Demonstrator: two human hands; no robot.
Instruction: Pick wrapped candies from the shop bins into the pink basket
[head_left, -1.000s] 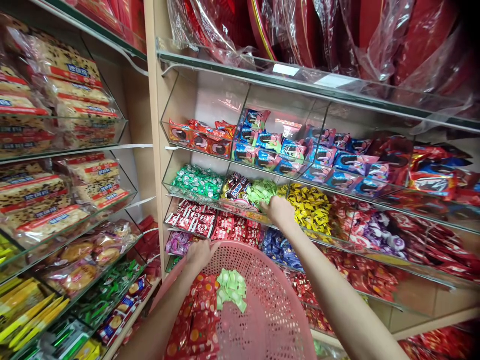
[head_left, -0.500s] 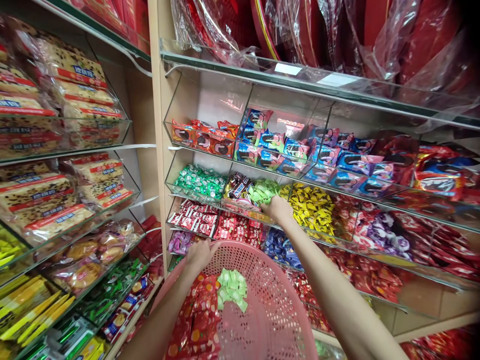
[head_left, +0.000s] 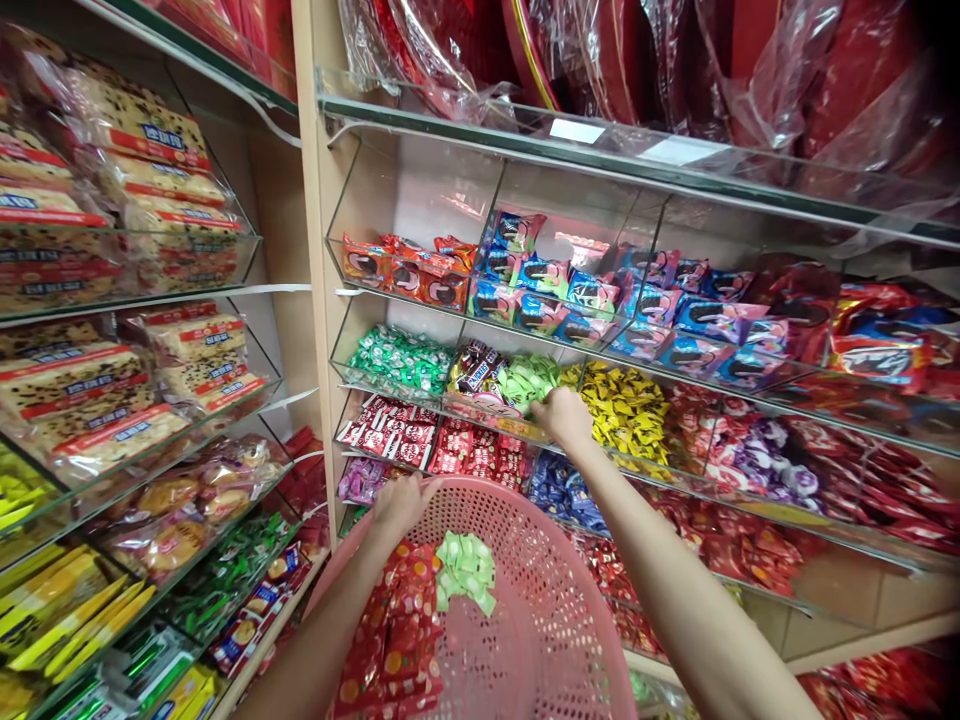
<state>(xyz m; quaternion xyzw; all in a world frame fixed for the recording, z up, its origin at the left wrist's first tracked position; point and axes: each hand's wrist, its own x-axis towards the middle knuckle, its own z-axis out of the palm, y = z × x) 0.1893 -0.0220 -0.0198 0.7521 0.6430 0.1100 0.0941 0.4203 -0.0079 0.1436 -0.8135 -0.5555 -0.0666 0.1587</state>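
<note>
Glass shelves [head_left: 465,127], centre to right of frame | pink basket [head_left: 559,570], lower centre | red packets [head_left: 397,640] inside it, bottom, left of centre | your right hand [head_left: 564,418], right of centre, fingers bent at the shelved green sweets [head_left: 523,380]; you can't tell whether any is held | your left hand [head_left: 400,503], left of centre, gripping the rim | pale-green pile [head_left: 465,572] in the basket

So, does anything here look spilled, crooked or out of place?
No, nothing stands out. The pink basket holds red packets and pale green sweets, with no visible spills. The yellow sweets are jumbled, but that seems ordinary for loose sweets.
</note>
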